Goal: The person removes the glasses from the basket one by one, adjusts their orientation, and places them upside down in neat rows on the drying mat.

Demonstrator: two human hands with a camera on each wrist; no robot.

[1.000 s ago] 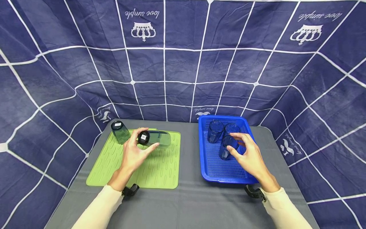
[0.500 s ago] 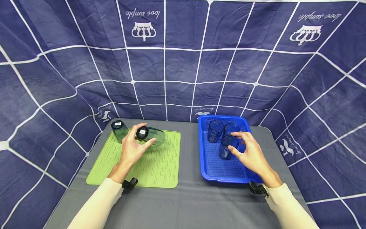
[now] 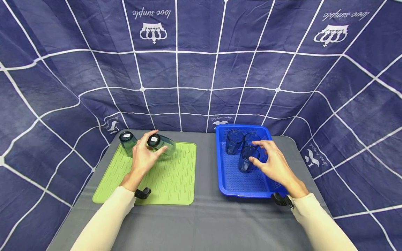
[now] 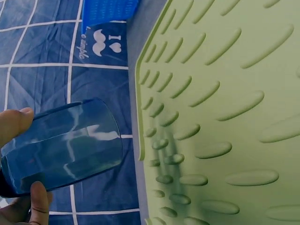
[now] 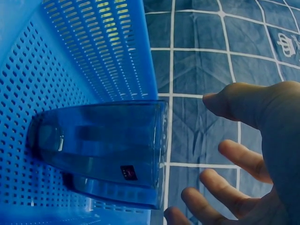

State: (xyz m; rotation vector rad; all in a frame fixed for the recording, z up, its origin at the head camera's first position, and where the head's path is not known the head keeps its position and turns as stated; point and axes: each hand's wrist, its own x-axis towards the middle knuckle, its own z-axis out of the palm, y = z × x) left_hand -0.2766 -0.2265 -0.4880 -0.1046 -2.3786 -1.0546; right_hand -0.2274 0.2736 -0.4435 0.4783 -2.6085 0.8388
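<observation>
A tinted drinking glass (image 3: 168, 144) hangs tilted above the green drying mat (image 3: 166, 184). My left hand (image 3: 143, 156) grips it near its dark base, thumb on one side and fingers on the other. In the left wrist view the rim of the held glass (image 4: 70, 143) points at the mat and stands apart from it. Beside this hand, a second glass (image 3: 128, 144) is upside down on the mat's far left corner. My right hand (image 3: 276, 167) hovers over the blue basket (image 3: 221, 170), fingers spread and bent, near the closest glass (image 3: 245, 162) without touching it.
Two more glasses, a left one (image 3: 233, 143) and a right one (image 3: 252, 138), stand upright at the back of the basket. Grey cloth (image 3: 207, 174) covers the table between mat and basket. A blue gridded curtain (image 3: 194, 73) encloses the back and sides.
My left hand has moved left and slightly back, and the held glass has turned from nearly sideways to rim-downward. My right hand stays over the basket, almost in place.
</observation>
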